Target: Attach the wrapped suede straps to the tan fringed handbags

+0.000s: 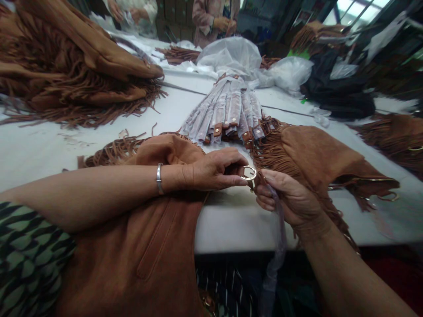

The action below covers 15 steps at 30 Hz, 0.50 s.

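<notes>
My left hand (pixel 224 169) pinches a gold metal ring (pixel 249 172) between thumb and fingers. Close against it, my right hand (pixel 291 193) grips the brown end of a strap (pixel 279 233) wrapped in clear plastic; the rest dangles below the table edge. Under my left forearm lies a brown suede bag (pixel 132 246) with a stitched slit, hanging over the edge towards me. Whether the ring is joined to this bag is hidden by my fingers. Just beyond my hands, a fan of plastic-wrapped straps (pixel 228 105) with studded brown ends rests on the table.
A fringed brown bag (pixel 317 154) lies to the right on the white table (pixel 231 229). Fringed suede pieces (pixel 76 66) are heaped at the left. Plastic bags (pixel 231 55) and a black cloth item (pixel 337 88) are farther back. Two people (pixel 216 20) stand across the table.
</notes>
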### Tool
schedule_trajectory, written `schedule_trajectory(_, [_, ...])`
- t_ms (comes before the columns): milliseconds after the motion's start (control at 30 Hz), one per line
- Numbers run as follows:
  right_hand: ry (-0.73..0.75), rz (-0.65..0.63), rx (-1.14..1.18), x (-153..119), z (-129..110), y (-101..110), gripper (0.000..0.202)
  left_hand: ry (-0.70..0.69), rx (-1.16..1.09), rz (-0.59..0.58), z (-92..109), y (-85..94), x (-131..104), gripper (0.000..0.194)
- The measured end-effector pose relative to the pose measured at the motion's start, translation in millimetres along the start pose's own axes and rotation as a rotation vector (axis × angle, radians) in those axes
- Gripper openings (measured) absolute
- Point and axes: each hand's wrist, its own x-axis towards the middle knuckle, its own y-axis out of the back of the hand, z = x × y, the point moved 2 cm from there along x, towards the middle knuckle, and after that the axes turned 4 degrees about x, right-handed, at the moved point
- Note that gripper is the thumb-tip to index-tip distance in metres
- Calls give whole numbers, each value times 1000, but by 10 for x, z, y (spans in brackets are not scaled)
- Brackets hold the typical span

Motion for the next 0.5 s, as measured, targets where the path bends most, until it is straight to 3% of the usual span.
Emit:
schedule_trajectory(200, [-51,119,-176,-170,33,-58,34,-73,73,28,-31,-9,-8,33])
schedule_trajectory(367, [121,361,-319,-217,79,-133,38,-179,86,36,-54,-28,-13,38])
schedule_trajectory(500, [229,439,-371,-210,82,-140,36,-189,97,52,-62,-36,-15,38])
